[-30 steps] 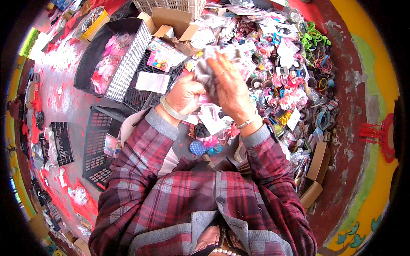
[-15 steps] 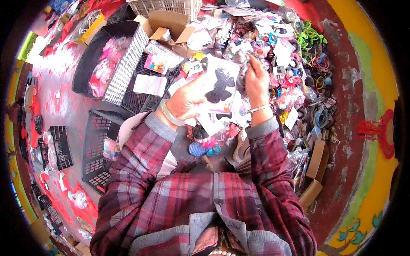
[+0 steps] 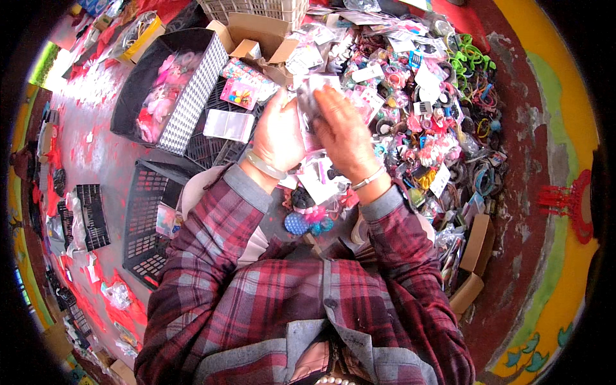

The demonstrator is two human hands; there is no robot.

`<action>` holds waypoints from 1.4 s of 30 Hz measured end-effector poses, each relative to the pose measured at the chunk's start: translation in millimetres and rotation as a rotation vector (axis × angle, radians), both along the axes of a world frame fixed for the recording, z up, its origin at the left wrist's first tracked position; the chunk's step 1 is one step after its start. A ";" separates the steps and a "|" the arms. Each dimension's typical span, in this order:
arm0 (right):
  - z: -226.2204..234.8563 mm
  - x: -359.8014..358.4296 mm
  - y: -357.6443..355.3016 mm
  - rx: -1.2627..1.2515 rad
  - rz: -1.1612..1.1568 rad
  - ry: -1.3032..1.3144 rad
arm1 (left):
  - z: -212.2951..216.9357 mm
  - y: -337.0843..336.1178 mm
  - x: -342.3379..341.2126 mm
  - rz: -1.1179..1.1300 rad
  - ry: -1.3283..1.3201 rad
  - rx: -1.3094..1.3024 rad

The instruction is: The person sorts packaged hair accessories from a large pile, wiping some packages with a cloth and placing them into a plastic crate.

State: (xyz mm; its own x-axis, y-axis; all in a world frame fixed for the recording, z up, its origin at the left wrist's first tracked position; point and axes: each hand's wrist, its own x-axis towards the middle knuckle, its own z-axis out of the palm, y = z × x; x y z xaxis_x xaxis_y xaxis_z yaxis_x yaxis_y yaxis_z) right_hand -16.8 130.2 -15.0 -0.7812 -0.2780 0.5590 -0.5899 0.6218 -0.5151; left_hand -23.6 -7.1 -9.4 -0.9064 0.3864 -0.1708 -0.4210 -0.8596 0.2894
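My left hand (image 3: pixel 279 135) is closed on the left edge of a pale card (image 3: pixel 314 82), held above the pile in front of me. The dark bow-shaped pieces on it are covered at this moment. Across the card's face lies my right hand (image 3: pixel 346 131), its fingers together and slanting up to the left. Under those fingers shows a grey, shiny bunched piece (image 3: pixel 307 106), blurred; its kind is unclear. Below my hands are loose hair ornaments, among them a blue dotted ball (image 3: pixel 296 223) and a pink one (image 3: pixel 314 212).
A large heap of hair ties and packets (image 3: pixel 410 109) spreads to the right, with green bands (image 3: pixel 471 58) at its far edge. On the left stand a dark bin (image 3: pixel 215 70) with pink fluffy pieces and a black crate (image 3: pixel 144 218). An opened cardboard box (image 3: pixel 256 29) is behind.
My right hand has moved left with the grey piece, from beside the card onto it. The dark bow shapes are now covered. My left hand has shifted slightly and keeps the card.
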 end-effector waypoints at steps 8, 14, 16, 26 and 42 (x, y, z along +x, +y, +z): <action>-3.7 23.3 -19.3 -0.012 0.217 -0.121 | -23.4 -22.3 -11.5 0.117 -0.032 -0.211; -0.5 17.0 -3.5 -0.064 0.278 -0.349 | -22.3 -35.1 -26.5 0.195 0.034 -0.207; 11.0 13.4 10.8 0.005 0.161 -0.590 | -19.5 -38.2 -28.8 0.280 0.096 -0.189; -0.2 -11.2 38.3 -1.394 0.258 -0.807 | -25.2 -22.4 -19.4 0.307 0.178 -0.410; -0.3 24.5 -20.9 -0.270 0.172 -0.100 | -1.8 -9.6 1.3 0.142 0.144 0.018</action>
State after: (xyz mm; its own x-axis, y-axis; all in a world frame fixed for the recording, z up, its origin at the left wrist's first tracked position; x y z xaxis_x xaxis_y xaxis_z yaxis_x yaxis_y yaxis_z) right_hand 7.7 109.3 -15.4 -0.7902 -0.2624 0.5538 -0.6127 0.3509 -0.7081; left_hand -22.3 -16.7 -11.2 -0.9666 0.2545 -0.0300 -0.2504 -0.9130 0.3221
